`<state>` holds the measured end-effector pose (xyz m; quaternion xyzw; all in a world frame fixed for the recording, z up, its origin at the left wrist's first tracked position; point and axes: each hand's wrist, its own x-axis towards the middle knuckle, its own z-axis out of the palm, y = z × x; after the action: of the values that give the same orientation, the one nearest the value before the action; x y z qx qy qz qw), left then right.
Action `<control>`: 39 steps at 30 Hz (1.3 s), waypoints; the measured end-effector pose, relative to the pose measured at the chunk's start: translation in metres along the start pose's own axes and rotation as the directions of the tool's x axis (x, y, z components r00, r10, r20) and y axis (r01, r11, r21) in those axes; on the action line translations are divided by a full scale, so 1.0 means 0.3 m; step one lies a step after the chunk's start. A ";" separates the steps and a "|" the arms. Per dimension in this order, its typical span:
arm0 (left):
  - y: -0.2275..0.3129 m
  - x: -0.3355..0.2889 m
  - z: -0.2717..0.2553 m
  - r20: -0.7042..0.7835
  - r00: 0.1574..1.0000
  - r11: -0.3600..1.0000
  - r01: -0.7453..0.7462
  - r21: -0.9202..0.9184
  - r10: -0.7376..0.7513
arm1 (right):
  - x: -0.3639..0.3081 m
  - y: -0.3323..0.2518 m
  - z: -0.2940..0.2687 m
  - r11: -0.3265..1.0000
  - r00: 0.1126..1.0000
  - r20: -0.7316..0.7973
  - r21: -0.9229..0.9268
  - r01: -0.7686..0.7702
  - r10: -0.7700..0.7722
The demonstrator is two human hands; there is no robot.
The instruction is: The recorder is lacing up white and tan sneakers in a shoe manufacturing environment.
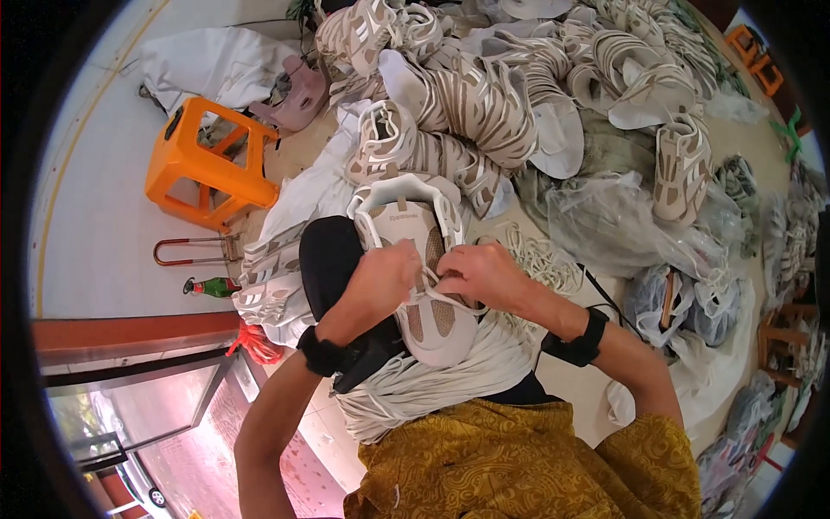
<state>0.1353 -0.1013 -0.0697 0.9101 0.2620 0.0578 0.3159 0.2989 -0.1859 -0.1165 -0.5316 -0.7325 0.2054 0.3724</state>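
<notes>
A beige and white shoe upper (439,336) lies in front of me, its collar pointing away and its toe toward my lap. My left hand (387,275) is closed at the upper's left lacing edge. From the right, my right hand (486,275) pinches at the opposite edge. A pale shoelace (443,297) runs between the two hands across the throat of the upper. My fingertips partly hide the lace and the eyelets. Under the toe, a thick bundle of loose off-white shoelaces (406,394) is draped over my lap.
Long stacks of nested shoe uppers (484,108) cover the surface beyond. An orange plastic stool (207,164) stands at the left, near a green bottle (210,286). A black padded piece (330,259) sits beside the upper. Clear plastic bags (618,216) lie at the right, with loose laces (546,262) nearer.
</notes>
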 end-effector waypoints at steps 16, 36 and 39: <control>0.004 -0.078 0.089 -0.035 0.871 0.420 0.201 -0.885 -0.490 | 0.072 -0.061 0.080 0.959 0.958 -0.152 0.185 -0.214 0.243; -0.061 -0.010 -0.243 -0.542 0.782 0.836 -0.048 -0.546 -0.309 | 0.057 -0.001 0.054 0.530 0.827 0.296 0.653 -0.541 0.478; 0.036 0.027 -0.446 -0.641 0.672 0.701 -0.250 -0.668 -0.371 | 0.093 -0.024 0.027 0.635 0.862 0.279 0.587 -0.503 0.424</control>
<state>0.1108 -0.0315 0.0425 0.6002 0.3557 0.5041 0.5090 0.2837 -0.1616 -0.1075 -0.5287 -0.4756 0.5618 0.4227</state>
